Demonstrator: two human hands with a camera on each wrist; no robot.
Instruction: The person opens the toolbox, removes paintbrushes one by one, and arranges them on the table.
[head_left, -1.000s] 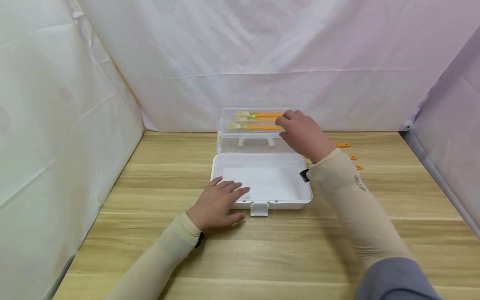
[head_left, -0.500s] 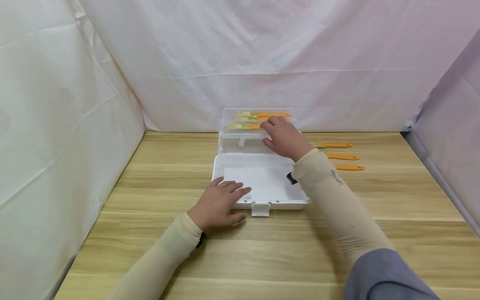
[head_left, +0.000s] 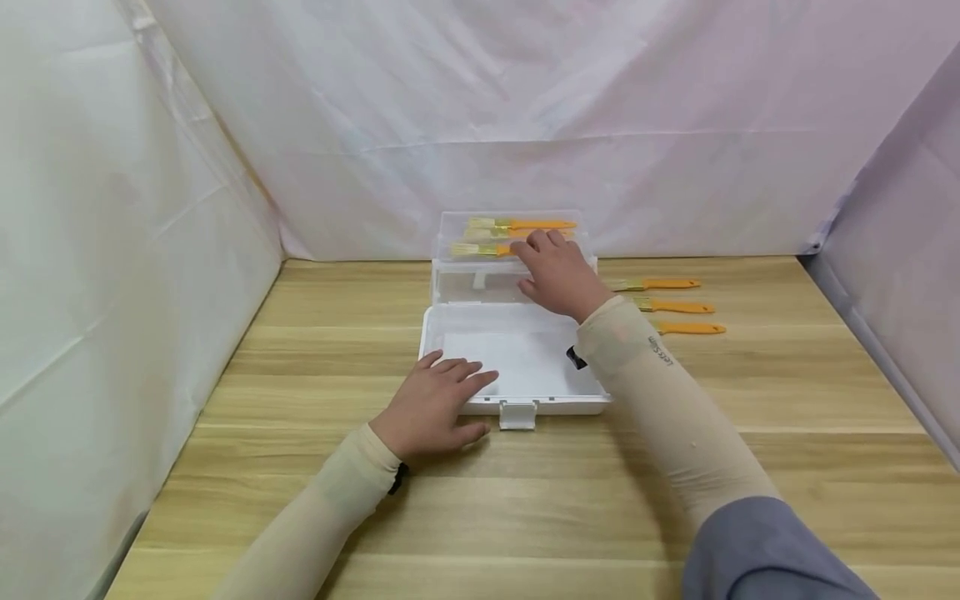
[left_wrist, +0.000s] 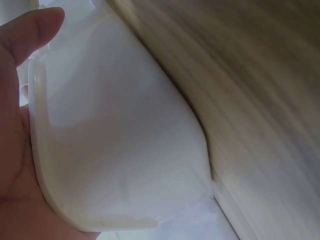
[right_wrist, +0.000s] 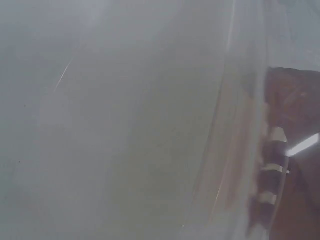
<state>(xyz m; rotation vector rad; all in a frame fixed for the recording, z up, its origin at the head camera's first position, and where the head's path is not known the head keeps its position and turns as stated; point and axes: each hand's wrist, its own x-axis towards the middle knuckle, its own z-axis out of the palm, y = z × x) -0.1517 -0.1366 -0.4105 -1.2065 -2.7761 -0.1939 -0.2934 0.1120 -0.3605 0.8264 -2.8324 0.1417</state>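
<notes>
White plastic case (head_left: 517,367) on wooden table (head_left: 787,400): left hand (head_left: 433,407) lying flat, steadying its front corner; right hand (head_left: 557,275), having slid leftward, now resting curled on clear lid (head_left: 480,279) holding orange-handled brushes (head_left: 498,236).

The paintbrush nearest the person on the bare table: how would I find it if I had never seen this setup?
Start at the open white box in the middle of the wooden table. To its right lie three orange-handled brushes in a row. The nearest brush is the one closest to the table's front edge, its handle reaching farthest right.
</notes>
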